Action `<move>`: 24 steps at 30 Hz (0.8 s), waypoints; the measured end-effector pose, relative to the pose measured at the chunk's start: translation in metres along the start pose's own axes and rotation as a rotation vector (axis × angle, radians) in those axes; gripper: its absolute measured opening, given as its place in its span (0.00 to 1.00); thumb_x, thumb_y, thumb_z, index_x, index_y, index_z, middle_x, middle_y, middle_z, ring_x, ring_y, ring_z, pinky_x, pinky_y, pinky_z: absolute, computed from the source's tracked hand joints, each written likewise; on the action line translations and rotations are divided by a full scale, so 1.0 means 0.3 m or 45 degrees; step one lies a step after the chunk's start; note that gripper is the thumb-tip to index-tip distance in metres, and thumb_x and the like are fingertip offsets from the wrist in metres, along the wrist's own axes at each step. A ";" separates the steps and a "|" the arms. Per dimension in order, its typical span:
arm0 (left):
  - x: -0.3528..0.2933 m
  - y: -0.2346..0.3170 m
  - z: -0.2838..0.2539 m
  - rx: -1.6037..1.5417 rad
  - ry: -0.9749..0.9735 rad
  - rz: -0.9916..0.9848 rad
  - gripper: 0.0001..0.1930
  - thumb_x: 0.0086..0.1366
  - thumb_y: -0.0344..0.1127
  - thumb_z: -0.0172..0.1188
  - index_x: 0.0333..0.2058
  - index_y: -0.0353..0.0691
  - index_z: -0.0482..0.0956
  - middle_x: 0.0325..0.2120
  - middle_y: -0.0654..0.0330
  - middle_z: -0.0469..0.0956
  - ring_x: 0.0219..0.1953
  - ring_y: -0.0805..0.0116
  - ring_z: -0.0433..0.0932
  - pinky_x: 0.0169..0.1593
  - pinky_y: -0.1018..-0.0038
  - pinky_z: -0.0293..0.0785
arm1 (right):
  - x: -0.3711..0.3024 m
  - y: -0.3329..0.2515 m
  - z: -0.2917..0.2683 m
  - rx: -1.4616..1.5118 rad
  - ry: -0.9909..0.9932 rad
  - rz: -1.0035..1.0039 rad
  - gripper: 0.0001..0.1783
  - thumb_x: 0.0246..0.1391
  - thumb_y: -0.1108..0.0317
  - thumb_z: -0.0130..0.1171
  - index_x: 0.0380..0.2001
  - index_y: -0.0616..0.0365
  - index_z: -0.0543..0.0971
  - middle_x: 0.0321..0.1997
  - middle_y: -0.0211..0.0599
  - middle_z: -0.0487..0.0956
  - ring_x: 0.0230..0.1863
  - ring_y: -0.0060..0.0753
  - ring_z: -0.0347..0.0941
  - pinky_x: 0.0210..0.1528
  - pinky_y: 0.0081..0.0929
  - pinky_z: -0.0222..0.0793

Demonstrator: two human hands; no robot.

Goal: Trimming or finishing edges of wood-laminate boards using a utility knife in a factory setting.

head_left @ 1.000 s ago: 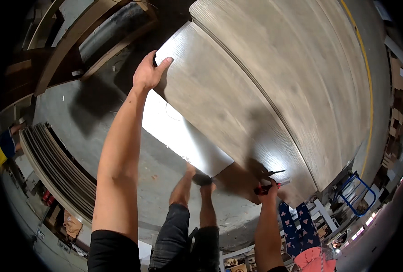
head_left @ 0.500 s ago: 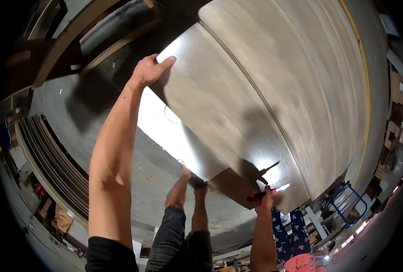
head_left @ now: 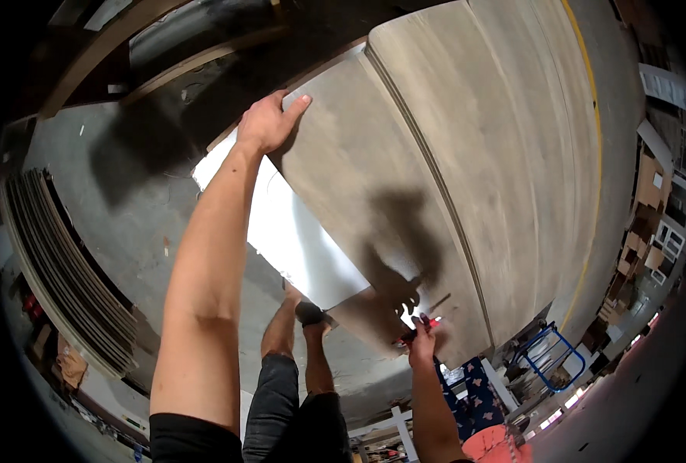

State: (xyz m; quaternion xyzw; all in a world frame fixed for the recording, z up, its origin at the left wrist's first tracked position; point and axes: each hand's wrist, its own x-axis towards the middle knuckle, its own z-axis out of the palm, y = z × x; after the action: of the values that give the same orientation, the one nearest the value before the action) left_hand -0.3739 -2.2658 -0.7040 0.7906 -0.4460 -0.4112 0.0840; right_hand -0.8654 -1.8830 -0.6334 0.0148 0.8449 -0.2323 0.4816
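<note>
A large grey panel (head_left: 358,185) leans tilted in front of me, its white underside (head_left: 289,231) showing along the lower left edge. My left hand (head_left: 267,121) grips the panel's far left edge, fingers wrapped over the top. My right hand (head_left: 420,345) holds a small red-handled tool (head_left: 414,333) against the panel's near lower corner. My legs and one foot (head_left: 309,312) stand on the concrete floor below the panel.
A second, larger grey sheet (head_left: 505,154) lies beneath to the right. Stacked boards (head_left: 65,270) line the floor at left, wooden frames (head_left: 196,54) at the top. A blue metal cart (head_left: 547,359) and shelves with boxes (head_left: 652,201) stand at right.
The panel has been drawn a little toward me and tilted up more, showing more white underside. My left hand moved with its edge; my right hand stayed at the near corner.
</note>
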 end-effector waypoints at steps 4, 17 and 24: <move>-0.005 0.005 -0.012 0.093 0.041 -0.032 0.42 0.67 0.73 0.49 0.65 0.42 0.75 0.58 0.45 0.79 0.62 0.45 0.75 0.66 0.57 0.69 | -0.040 0.075 0.130 -0.353 -0.151 -0.139 0.25 0.64 0.67 0.63 0.63 0.57 0.72 0.40 0.36 0.81 0.33 0.27 0.80 0.31 0.27 0.75; -0.056 -0.237 0.279 0.783 0.880 0.637 0.37 0.76 0.57 0.49 0.71 0.35 0.57 0.69 0.32 0.59 0.70 0.31 0.58 0.71 0.43 0.55 | 0.098 0.024 0.157 -0.642 0.351 -0.935 0.38 0.54 0.66 0.68 0.68 0.53 0.68 0.66 0.47 0.70 0.65 0.49 0.70 0.65 0.45 0.68; -0.586 -0.221 0.753 -0.731 0.324 0.022 0.41 0.78 0.56 0.48 0.71 0.23 0.51 0.70 0.37 0.60 0.70 0.47 0.63 0.73 0.62 0.54 | 0.257 0.308 -0.327 -0.674 0.607 -1.065 0.30 0.53 0.66 0.66 0.62 0.47 0.75 0.64 0.40 0.74 0.64 0.49 0.71 0.66 0.43 0.68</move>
State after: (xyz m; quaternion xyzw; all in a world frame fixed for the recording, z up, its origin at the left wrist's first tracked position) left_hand -0.5418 -2.0379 -0.7824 0.7758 -0.3041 -0.4175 0.3624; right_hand -0.9629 -1.7762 -0.6898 -0.3919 0.8939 -0.1737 0.1308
